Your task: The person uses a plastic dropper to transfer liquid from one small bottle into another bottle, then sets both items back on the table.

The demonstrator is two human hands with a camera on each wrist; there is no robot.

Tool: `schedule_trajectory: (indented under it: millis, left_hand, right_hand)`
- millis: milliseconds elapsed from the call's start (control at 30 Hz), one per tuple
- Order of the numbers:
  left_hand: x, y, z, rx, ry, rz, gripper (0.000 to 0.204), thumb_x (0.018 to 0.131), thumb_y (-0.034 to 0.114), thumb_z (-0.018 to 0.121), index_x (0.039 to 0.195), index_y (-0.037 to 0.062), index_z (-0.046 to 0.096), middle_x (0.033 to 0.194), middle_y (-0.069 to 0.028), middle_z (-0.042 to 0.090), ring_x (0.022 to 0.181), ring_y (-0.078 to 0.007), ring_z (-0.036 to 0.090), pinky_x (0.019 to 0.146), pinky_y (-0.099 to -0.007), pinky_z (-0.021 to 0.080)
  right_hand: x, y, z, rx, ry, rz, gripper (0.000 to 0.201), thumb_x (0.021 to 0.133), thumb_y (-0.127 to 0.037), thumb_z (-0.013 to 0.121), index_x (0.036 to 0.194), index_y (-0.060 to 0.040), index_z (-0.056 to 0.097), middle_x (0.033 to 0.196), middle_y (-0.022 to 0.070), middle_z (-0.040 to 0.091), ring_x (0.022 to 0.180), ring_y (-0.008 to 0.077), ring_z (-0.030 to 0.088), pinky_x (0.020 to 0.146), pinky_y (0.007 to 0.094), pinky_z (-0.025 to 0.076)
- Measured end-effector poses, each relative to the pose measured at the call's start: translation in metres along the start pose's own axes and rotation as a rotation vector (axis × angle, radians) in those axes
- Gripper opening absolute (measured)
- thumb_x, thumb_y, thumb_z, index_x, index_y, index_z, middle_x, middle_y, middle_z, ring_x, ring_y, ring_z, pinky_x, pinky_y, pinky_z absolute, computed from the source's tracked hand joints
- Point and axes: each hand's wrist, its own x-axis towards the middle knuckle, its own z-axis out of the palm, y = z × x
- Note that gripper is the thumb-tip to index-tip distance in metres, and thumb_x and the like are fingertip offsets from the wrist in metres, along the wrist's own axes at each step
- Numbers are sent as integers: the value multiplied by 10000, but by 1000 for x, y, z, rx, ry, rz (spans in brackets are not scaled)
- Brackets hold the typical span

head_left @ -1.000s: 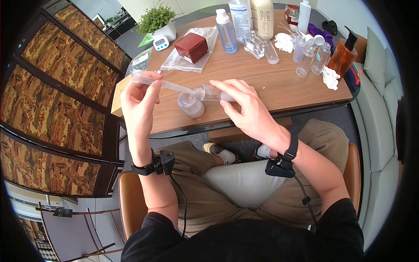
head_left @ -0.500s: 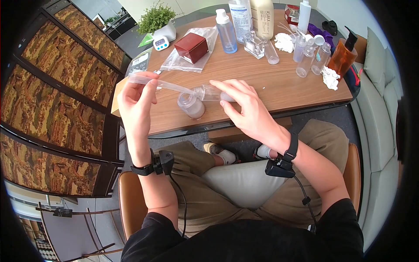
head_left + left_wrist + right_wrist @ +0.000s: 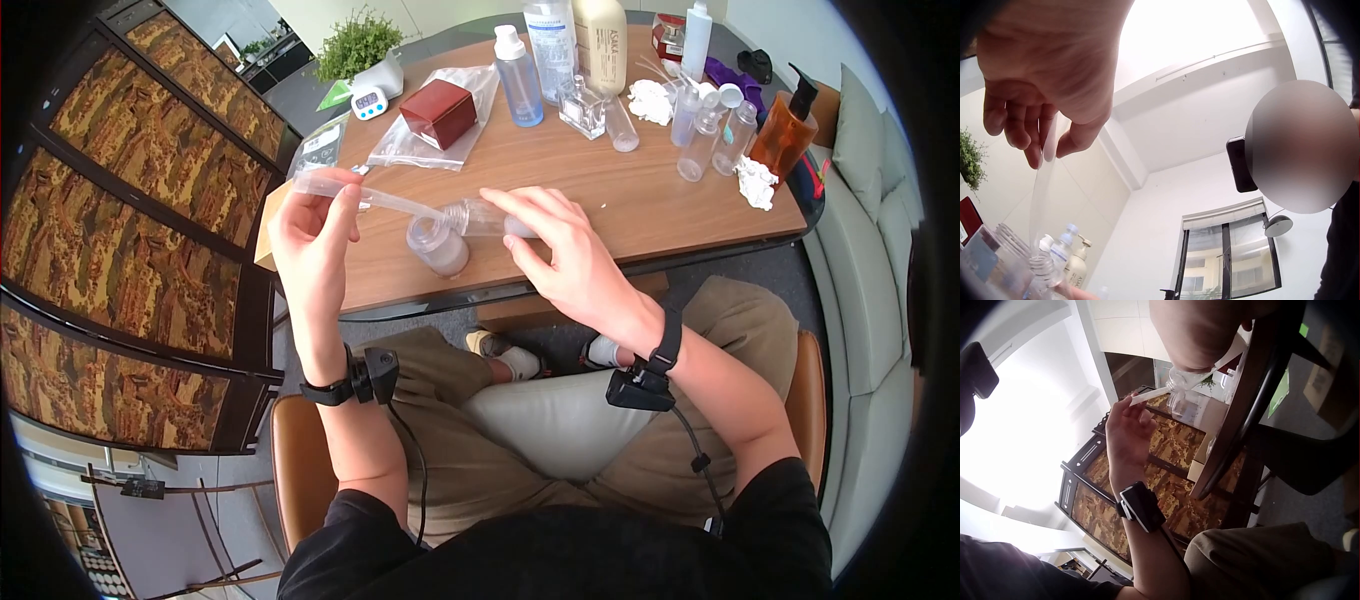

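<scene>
The left hand [image 3: 312, 235] pinches the wide end of a translucent plastic dropper [image 3: 385, 199] between thumb and fingers. Its thin tip slopes down to the mouths of two containers. One is a clear wide jar [image 3: 438, 247] with whitish contents, upright near the table's front edge. The other, a clear bottle [image 3: 478, 217], is tilted almost flat, its neck over the jar's rim, held in the curled fingers and thumb of the right hand [image 3: 570, 250]. In the left wrist view the dropper [image 3: 1041, 194] hangs from the left hand [image 3: 1054, 81] to the two necks.
A red box [image 3: 439, 113] lies on a clear bag at the back left, near a timer [image 3: 369, 102] and a plant [image 3: 357, 45]. Several bottles stand at the back, with an amber pump bottle [image 3: 783, 140] and crumpled tissue [image 3: 757, 184] at the right.
The left hand has shifted slightly left with the dropper compared with a second ago. The right hand and the bottle have hardly moved, and the jar stands where it was.
</scene>
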Motion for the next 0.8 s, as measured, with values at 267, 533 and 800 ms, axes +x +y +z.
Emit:
schedule_trajectory:
  millis: [267,533,800]
  left_hand:
    - [-2,4,2,4,12,-17,116,1060,86,747,1115,-16,758,964,-11,727,723,-46,552,651,-214,427]
    - [-2,-1,1,-41,-8,18,104,1062,81,741,1118,-6,754,942,1,716,715,-41,548,647,-217,424]
    - [-4,3,3,-21,-23,10,95,1063,79,734,1111,-3,746,963,3,711,716,-40,549,650,-217,429]
  right_hand:
    - [0,2,0,-15,-13,-2,488,1008,-34,669,1495,-54,651,1272,130,688,1198,345,626,1082,470,474]
    - [-1,0,-3,-19,-41,27,519,1021,-27,672,1536,-70,631,1318,124,679,1218,319,628,1129,448,455]
    - [0,-3,-3,-5,-22,23,492,1007,-34,666,1498,-46,649,1279,128,681,1195,336,625,1087,468,465]
